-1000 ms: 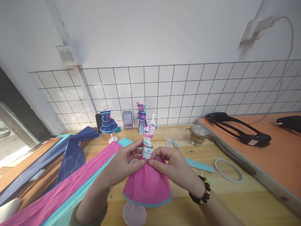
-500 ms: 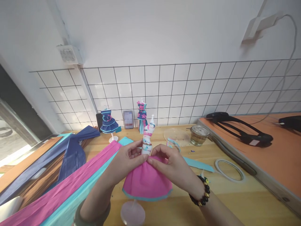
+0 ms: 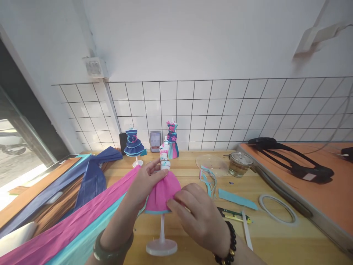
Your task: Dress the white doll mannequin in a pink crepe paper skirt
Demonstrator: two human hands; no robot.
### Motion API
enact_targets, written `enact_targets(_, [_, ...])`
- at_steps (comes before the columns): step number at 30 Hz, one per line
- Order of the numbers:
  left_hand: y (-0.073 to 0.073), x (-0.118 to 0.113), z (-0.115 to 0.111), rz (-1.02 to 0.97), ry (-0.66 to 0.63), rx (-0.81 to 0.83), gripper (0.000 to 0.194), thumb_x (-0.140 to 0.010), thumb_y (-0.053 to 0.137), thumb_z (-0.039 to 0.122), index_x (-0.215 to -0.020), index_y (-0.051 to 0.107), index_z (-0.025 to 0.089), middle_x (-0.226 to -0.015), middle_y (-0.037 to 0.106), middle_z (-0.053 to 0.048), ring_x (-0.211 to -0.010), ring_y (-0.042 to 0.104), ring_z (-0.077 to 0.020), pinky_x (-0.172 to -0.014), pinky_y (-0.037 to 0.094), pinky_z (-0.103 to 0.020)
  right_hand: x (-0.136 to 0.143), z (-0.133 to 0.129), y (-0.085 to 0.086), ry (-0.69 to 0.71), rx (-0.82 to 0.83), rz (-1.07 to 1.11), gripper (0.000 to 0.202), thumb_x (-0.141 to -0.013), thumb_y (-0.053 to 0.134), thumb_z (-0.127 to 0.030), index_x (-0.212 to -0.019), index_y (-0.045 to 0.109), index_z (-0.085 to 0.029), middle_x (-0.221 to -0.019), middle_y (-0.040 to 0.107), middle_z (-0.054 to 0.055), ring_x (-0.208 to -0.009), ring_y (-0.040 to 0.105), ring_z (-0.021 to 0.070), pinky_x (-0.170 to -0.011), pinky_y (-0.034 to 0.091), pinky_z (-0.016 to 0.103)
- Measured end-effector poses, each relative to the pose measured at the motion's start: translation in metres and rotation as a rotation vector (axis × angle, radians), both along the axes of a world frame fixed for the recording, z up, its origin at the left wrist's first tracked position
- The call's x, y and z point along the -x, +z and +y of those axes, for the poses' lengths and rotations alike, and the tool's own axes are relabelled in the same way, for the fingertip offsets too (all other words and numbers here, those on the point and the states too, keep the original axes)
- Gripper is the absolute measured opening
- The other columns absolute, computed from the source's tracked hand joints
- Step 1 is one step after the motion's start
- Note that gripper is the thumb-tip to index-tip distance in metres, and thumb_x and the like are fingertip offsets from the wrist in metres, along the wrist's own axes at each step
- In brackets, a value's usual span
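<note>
A small white doll mannequin (image 3: 164, 164) with coloured patches on its torso stands upright in front of me on its pale round base (image 3: 161, 248). Around its lower part hangs a pink paper-like skirt (image 3: 161, 193) with a light blue hem. My left hand (image 3: 145, 186) is closed round the waist, its thumb pressing on the skirt's gathered top. On the skirt's right side, the fingers of my right hand (image 3: 197, 217) pinch the pink material near the hem; the fingertips are partly hidden. Long pink and light blue strips (image 3: 91, 215) lie beside my left forearm.
Two dressed mannequins, one in a blue dress (image 3: 134, 147), one in a pink-and-blue outfit (image 3: 172, 136), stand at the back by a phone (image 3: 155, 141). To the right are a glass jar (image 3: 239, 163), a blue strip (image 3: 237, 199), a tape ring (image 3: 261, 200) and a green-and-yellow cutter (image 3: 234, 214).
My right hand has moved from the waist down to the skirt's right side. The left hand stays at the waist. The mannequin stands straighter, and its stem and the cutter now show.
</note>
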State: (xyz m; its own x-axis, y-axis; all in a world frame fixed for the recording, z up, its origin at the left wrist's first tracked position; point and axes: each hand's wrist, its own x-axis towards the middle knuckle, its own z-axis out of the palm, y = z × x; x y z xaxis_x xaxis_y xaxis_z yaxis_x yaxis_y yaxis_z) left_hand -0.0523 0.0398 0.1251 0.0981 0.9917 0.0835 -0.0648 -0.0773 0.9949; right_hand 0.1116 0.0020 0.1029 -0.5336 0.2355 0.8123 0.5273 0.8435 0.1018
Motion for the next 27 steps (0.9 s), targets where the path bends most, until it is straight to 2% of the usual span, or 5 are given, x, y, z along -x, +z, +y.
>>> enact_targets(6, [0.003, 0.003, 0.0, 0.031, 0.049, -0.025, 0.057, -0.069, 0.068, 0.034, -0.12, 0.049, 0.017, -0.109, 0.064, -0.011, -0.098, 0.06, -0.0242, -0.084, 0.047, -0.036, 0.011, -0.005, -0.003, 0.043, -0.039, -0.061, 0.024, -0.081, 0.038, -0.003, -0.077, 0.059, -0.014, -0.061, 0.051, 0.003, -0.057, 0.042, 0.0153, -0.052, 0.033, 0.029])
enact_targets(10, [0.004, 0.006, 0.0, 0.042, 0.049, -0.084, 0.054, -0.068, 0.07, 0.034, -0.116, 0.052, 0.017, -0.11, 0.064, -0.01, -0.1, 0.06, -0.0238, -0.086, 0.047, -0.035, 0.005, -0.004, 0.0, 0.147, 0.074, -0.028, 0.014, -0.08, 0.046, -0.012, -0.085, 0.058, -0.015, -0.072, 0.057, 0.006, -0.064, 0.047, 0.0163, -0.057, 0.038, 0.03])
enact_targets(16, [0.011, 0.007, -0.009, 0.11, -0.151, -0.142, 0.054, -0.072, 0.068, 0.028, -0.123, 0.051, 0.019, -0.117, 0.062, -0.009, -0.11, 0.055, -0.024, -0.095, 0.043, -0.037, -0.017, 0.009, 0.007, 0.198, 0.597, 0.451, 0.013, -0.086, 0.05, -0.023, -0.098, 0.054, -0.019, -0.094, 0.06, 0.006, -0.091, 0.054, 0.0177, -0.081, 0.044, 0.032])
enact_targets(21, [0.012, 0.006, -0.017, 0.241, -0.258, -0.146, 0.053, -0.074, 0.066, 0.027, -0.125, 0.051, 0.022, -0.111, 0.065, -0.008, -0.103, 0.058, -0.0242, -0.091, 0.045, -0.039, -0.023, 0.023, 0.003, 0.335, 1.135, 0.497, 0.021, -0.086, 0.051, -0.039, -0.096, 0.054, -0.021, -0.102, 0.059, 0.004, -0.101, 0.053, 0.0173, -0.087, 0.042, 0.032])
enact_targets(27, [0.017, 0.005, -0.022, 0.222, -0.277, -0.094, 0.054, -0.075, 0.065, 0.027, -0.126, 0.049, 0.02, -0.11, 0.065, -0.008, -0.102, 0.059, -0.0246, -0.089, 0.046, -0.037, -0.022, 0.028, -0.002, 0.563, 1.336, 0.53, 0.026, -0.079, 0.062, -0.041, -0.086, 0.049, -0.019, -0.093, 0.055, 0.002, -0.091, 0.051, 0.0138, -0.079, 0.042, 0.027])
